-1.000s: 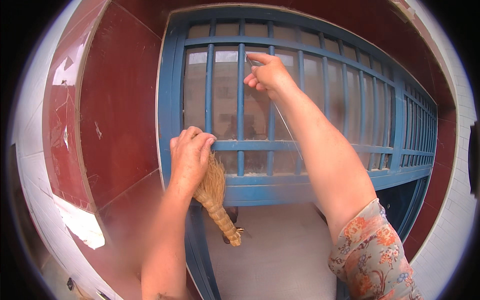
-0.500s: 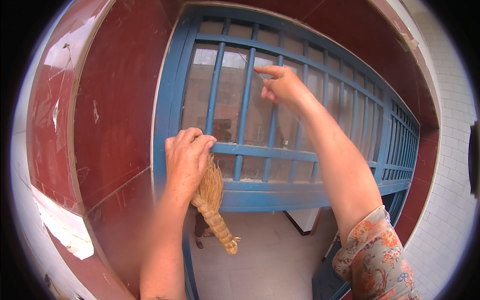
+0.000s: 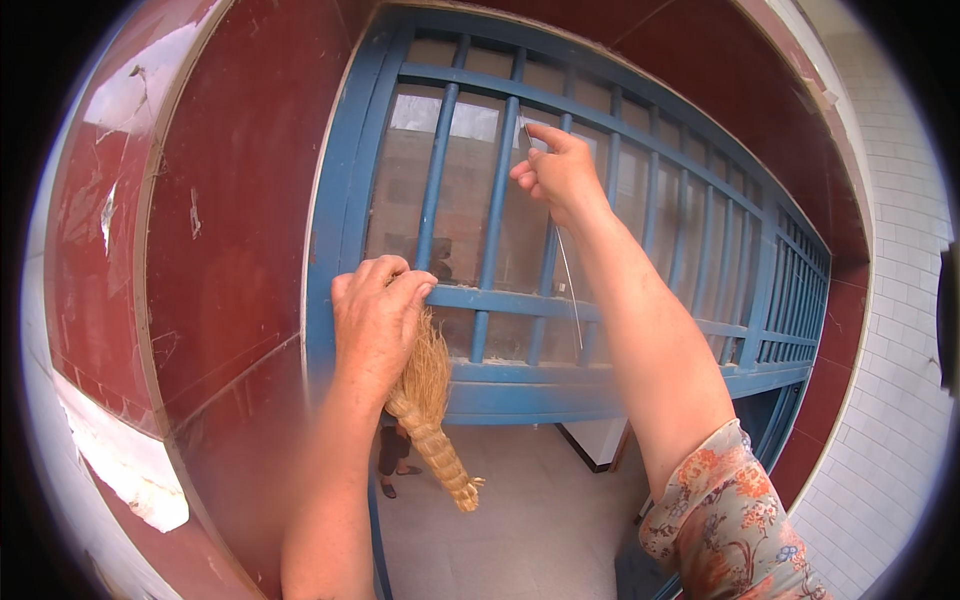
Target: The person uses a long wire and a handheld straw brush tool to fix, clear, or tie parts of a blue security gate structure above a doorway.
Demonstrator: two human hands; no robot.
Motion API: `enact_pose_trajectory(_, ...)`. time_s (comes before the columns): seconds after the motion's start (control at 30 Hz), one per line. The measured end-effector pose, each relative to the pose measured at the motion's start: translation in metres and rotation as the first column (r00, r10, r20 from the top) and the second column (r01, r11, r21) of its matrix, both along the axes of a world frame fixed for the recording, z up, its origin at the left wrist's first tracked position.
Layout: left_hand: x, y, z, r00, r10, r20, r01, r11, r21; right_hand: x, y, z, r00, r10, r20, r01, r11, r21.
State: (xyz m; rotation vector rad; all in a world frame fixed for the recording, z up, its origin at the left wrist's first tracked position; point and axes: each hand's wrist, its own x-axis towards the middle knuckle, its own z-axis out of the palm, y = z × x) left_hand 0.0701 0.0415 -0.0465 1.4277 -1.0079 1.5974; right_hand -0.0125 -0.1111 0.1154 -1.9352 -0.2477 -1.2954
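Observation:
My left hand (image 3: 378, 310) is closed over the lower blue rail at the left of a barred window (image 3: 480, 180). Its fingers hold the loose upper end of a straw-coloured fibre braid (image 3: 437, 450), which hangs below the rail and tapers to a tip. Higher up and to the right, my right hand (image 3: 560, 170) pinches a thin wire (image 3: 570, 280) between thumb and forefinger. One end of the wire rises near an upright bar; the rest dangles down past the wrist. The left fingertips and the top of the braid are partly hidden.
Blue bars (image 3: 495, 200) stand before dusty glass. Dark red tiled wall (image 3: 240, 230) frames the window on the left, with white brick-pattern tiles (image 3: 895, 300) at far right. Under the frame, a person's legs (image 3: 392, 462) show on the grey floor (image 3: 520, 500).
My right hand has turned and shifted a little to the right, and the hanging length of wire now shows plainly below it. My left hand keeps its hold on the braid.

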Motion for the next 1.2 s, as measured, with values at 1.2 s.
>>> enact_pose_trajectory(1.2, 0.004, 0.002, -0.003, 1.0, -0.001, 0.013, 0.001, 1.0, 0.004, -0.019, -0.02, 0.03, 0.924, -0.381, -0.02, 0.278, 0.708, -0.649)
